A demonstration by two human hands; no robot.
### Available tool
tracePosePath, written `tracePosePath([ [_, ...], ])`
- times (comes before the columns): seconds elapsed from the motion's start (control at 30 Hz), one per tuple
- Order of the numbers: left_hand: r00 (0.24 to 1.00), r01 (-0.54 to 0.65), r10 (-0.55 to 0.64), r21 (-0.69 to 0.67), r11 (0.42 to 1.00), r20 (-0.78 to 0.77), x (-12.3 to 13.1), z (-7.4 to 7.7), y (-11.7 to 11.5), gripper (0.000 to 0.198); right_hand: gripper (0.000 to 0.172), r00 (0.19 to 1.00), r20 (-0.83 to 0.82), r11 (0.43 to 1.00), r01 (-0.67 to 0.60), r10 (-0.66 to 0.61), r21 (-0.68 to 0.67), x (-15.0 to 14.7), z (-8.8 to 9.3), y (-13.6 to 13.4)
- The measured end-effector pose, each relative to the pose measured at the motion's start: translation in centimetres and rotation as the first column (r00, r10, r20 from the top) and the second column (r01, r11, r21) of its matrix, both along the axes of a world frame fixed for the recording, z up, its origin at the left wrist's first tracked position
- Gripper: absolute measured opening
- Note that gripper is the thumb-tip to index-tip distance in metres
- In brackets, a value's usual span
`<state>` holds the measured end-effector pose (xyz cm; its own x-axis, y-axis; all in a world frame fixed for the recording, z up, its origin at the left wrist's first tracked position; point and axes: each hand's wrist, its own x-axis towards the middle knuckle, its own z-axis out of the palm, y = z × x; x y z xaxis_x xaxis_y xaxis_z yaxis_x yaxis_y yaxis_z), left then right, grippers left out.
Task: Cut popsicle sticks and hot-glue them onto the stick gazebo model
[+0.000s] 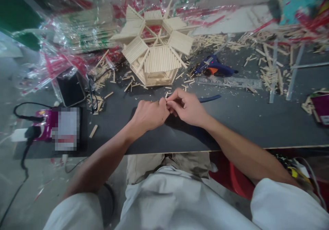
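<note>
Centrally, at the near edge of the dark table (244, 120), the left hand (150, 115) and right hand (189, 108) are brought together, knuckle to knuckle. Fingers of both are closed tight, thumb vs. forefinger, on a short stick piece (167, 94). Only its pale tip is seen above the fingertips; the rest is hidden, so length and shape cannot be told. The piece is held just above the tabletop, near the front of the model but apart from it.

Behind the hands: a hexagonal stick pavilion (156, 57), upright. Its base frame is stacked in several layers, approx. six slatted roof panels are fitted round a hub, and ridge sticks are laid between panels. The build is judged well advanced, i.e. main structure done. The centre of the roof is seen open betw. the ribs, and one thin stick juts up at the back, so trim or infill is judged to be left. How much cannot be told.

Right of the model: a blue glue gun (214, 66) is laid on its side, w/ a clear ruler (231, 82) just in front of it and a blue strip (209, 99) beside the right hand. Stick offcuts (267, 72) are scattered across the far right. Left: crumpled cellophane wrappers (64, 41), a black box (70, 88), a purple device (45, 118) w/ cable.
</note>
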<state>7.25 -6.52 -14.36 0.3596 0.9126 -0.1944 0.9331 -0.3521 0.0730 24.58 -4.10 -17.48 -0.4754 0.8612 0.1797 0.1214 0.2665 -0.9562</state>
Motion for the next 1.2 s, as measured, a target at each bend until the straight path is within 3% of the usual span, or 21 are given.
tracePosePath([
  [0.4,0.973,-0.056,0.068,-0.06,0.997,0.221,-0.8,0.1,0.3,0.036,0.011,0.999,0.052,0.987,-0.013,0.005,0.158,0.3,-0.3,-0.6],
  [0.6,0.902,0.082,-0.072,-0.004,0.997,0.426,-2.1,-0.2,0.3,0.04,0.022,0.996,-0.035,0.996,0.084,-0.082,0.044,0.4,0.3,-1.1],
  [0.83,0.915,0.105,-0.128,0.08,0.991,0.383,-2.5,-0.8,0.0,0.043,0.028,0.979,-0.174,0.991,0.089,-0.105,-0.099,0.8,0.6,-1.0],
  [1.03,0.921,0.111,-0.141,0.103,0.988,0.363,-2.7,-1.1,0.0,0.036,0.032,0.98,-0.173,0.988,0.072,-0.096,-0.14,0.7,0.4,-1.3],
  [1.13,0.926,0.102,-0.14,0.122,0.987,0.35,-2.7,-1.2,-0.1,0.035,0.029,0.991,-0.095,0.993,0.084,-0.092,-0.083,1.0,0.6,-1.2],
  [1.2,0.926,0.089,-0.13,0.131,0.987,0.354,-2.7,-1.3,-0.1,0.034,0.025,0.994,0.038,0.993,0.103,-0.105,0.055,1.8,1.1,-1.1],
])
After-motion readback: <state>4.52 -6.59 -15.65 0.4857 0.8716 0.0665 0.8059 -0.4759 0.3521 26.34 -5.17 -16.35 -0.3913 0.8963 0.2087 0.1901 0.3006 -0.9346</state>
